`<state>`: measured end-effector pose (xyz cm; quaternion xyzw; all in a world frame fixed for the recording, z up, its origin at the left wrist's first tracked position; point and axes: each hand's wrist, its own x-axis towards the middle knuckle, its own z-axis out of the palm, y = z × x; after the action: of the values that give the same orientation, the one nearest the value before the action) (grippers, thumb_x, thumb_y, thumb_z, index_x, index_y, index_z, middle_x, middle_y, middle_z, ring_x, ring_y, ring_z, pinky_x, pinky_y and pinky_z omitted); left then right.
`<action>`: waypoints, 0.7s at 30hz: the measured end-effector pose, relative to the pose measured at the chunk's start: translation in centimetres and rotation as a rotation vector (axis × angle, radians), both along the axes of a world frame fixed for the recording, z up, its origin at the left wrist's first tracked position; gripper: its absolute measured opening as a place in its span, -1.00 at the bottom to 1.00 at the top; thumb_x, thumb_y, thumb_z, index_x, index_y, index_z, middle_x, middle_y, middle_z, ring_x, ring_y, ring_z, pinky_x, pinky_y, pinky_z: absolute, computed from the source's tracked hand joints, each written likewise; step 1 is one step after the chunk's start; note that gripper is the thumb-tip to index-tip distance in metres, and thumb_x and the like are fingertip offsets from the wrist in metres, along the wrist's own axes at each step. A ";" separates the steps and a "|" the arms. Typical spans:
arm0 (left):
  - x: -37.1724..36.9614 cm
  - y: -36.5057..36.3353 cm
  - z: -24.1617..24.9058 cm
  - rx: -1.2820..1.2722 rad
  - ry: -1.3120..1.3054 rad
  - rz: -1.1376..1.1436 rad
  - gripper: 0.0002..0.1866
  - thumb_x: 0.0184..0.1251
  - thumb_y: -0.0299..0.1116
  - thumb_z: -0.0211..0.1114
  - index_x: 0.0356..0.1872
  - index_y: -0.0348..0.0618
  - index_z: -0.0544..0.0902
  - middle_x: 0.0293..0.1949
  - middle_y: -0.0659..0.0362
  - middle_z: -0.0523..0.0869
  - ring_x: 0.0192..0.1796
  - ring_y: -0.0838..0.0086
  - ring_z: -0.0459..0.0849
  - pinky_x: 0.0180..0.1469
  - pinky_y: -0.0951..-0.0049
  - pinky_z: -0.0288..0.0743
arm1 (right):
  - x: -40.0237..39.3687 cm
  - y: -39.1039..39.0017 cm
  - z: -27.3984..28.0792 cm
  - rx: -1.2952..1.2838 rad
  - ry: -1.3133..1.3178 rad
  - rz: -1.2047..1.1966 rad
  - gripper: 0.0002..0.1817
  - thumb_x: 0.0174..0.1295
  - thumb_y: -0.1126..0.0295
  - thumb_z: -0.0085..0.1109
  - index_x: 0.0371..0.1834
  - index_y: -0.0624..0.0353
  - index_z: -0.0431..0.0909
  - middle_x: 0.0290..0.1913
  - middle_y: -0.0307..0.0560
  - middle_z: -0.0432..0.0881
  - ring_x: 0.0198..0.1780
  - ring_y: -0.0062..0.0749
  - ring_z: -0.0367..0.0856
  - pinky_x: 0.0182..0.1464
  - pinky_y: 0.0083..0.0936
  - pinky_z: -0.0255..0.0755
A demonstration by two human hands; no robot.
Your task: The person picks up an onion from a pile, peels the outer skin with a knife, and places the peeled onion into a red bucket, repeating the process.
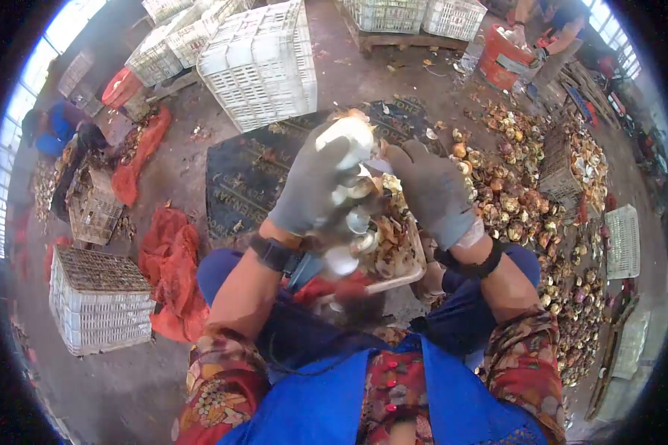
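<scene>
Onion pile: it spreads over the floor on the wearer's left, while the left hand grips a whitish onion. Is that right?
Not quite: the onion pile spreads over the floor on the wearer's right, as the head view shows. The left hand does grip a whitish onion.

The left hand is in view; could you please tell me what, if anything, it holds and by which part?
The left hand holds a pale onion by its near side, its far end uncovered.
</scene>
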<state>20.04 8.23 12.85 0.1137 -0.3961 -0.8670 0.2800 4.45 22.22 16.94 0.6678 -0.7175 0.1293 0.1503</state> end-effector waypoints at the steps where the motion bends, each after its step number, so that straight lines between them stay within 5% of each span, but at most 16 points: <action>1: -0.1 0.0 0.0 -0.015 -0.009 0.004 -0.42 0.26 -0.34 0.38 0.29 -0.24 0.43 0.23 -0.03 0.49 0.14 0.29 0.59 0.13 0.36 0.55 | 0.4 -0.1 -0.4 0.000 0.001 -0.001 -0.68 0.22 0.47 0.09 0.06 0.02 0.53 -0.26 -0.09 0.57 -0.36 -0.08 0.67 -0.39 -0.24 0.57; 4: -0.1 -0.1 0.1 -0.045 -0.037 0.012 -0.44 0.24 -0.35 0.40 0.25 -0.24 0.47 0.22 -0.06 0.48 0.10 0.29 0.60 0.09 0.38 0.56 | 1.6 -0.5 -0.9 0.010 0.002 -0.140 -0.66 0.20 0.49 0.09 0.07 0.03 0.52 -0.27 -0.05 0.56 -0.35 -0.05 0.67 -0.40 -0.25 0.57; 8: 0.0 -0.3 0.2 -0.046 -0.052 0.012 -0.47 0.21 -0.36 0.41 0.22 -0.23 0.52 0.22 -0.08 0.48 0.06 0.30 0.62 0.05 0.41 0.58 | 0.9 -0.5 -1.3 -0.046 -0.194 0.044 -0.67 0.23 0.49 0.09 0.08 0.05 0.52 -0.20 -0.04 0.62 -0.34 -0.13 0.68 -0.34 -0.31 0.56; 10: -0.1 -0.2 0.4 -0.452 -0.197 0.087 -0.41 0.16 -0.27 0.46 0.22 -0.24 0.51 0.16 -0.08 0.54 0.13 0.19 0.60 0.16 0.32 0.51 | 0.0 -0.4 -1.4 -0.131 -0.283 0.182 -0.70 0.27 0.48 0.10 0.07 0.08 0.53 -0.19 -0.10 0.65 -0.34 -0.25 0.68 -0.33 -0.37 0.54; 12: 0.0 0.3 0.8 -0.481 -0.242 0.128 -0.42 0.16 -0.28 0.46 0.21 -0.24 0.52 0.17 -0.09 0.53 0.16 0.17 0.58 0.19 0.30 0.50 | -0.6 -0.3 -0.1 0.250 -1.336 0.335 -0.74 0.37 0.37 0.10 0.06 0.17 0.58 -0.21 -0.28 0.64 -0.31 -0.59 0.58 -0.28 -0.57 0.45; 15: 0.1 0.9 1.3 -0.423 -0.252 0.146 -0.43 0.16 -0.29 0.45 0.19 -0.26 0.54 0.19 -0.10 0.51 0.20 0.15 0.55 0.22 0.28 0.48 | -0.9 0.2 2.7 0.334 -1.659 0.130 -0.70 0.41 0.25 0.14 0.05 0.22 0.61 -0.26 -0.42 0.57 -0.27 -0.77 0.42 -0.26 -0.69 0.34; 16: 0.1 1.1 1.5 -0.416 -0.256 0.152 -0.44 0.16 -0.29 0.45 0.19 -0.26 0.54 0.19 -0.11 0.51 0.21 0.14 0.54 0.23 0.27 0.47 | -1.1 -0.1 2.0 0.326 -1.660 0.134 -0.70 0.41 0.25 0.14 0.05 0.22 0.61 -0.26 -0.42 0.57 -0.27 -0.77 0.42 -0.26 -0.69 0.34; 19: 0.1 1.4 1.6 -0.426 -0.308 0.185 -0.46 0.16 -0.30 0.45 0.17 -0.27 0.55 0.21 -0.12 0.49 0.25 0.12 0.52 0.27 0.24 0.45 | -1.0 -0.8 1.1 -0.069 -1.027 0.028 -0.61 0.32 0.12 0.25 0.01 0.22 0.61 -0.32 -0.29 0.58 -0.28 -0.61 0.45 -0.17 -0.56 0.40; 21: 0.0 1.1 0.5 -0.466 -0.290 0.180 -0.45 0.19 -0.31 0.43 0.20 -0.29 0.52 0.21 -0.09 0.49 0.24 0.19 0.52 0.24 0.29 0.48 | -1.0 -1.2 0.1 -0.128 -0.985 0.059 -0.60 0.30 0.11 0.27 -0.01 0.22 0.60 -0.33 -0.26 0.57 -0.27 -0.57 0.47 -0.16 -0.53 0.41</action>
<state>20.03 9.38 13.30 0.2039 -0.6089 -0.6990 0.3146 3.47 21.04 17.06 0.5368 -0.6745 0.4775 -0.1696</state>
